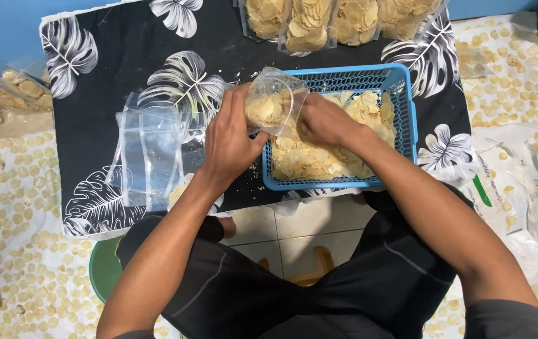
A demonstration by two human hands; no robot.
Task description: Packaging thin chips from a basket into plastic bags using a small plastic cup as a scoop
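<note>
My left hand (231,141) grips the side of a small clear plastic bag (274,100) that is partly filled with pale yellow chips. The bag is held over the left edge of a blue plastic basket (407,107) heaped with the same chips (319,160). My right hand (325,122) is at the bag's mouth, fingers closed over chips inside the basket. Both hands touch the bag.
A stack of empty clear bags (149,150) lies left of the basket on a black cloth with white leaf print (105,69). Filled bags (319,22) line the far edge. Chips are spread on sheets (17,207) on the floor at both sides. A green stool (104,270) shows below.
</note>
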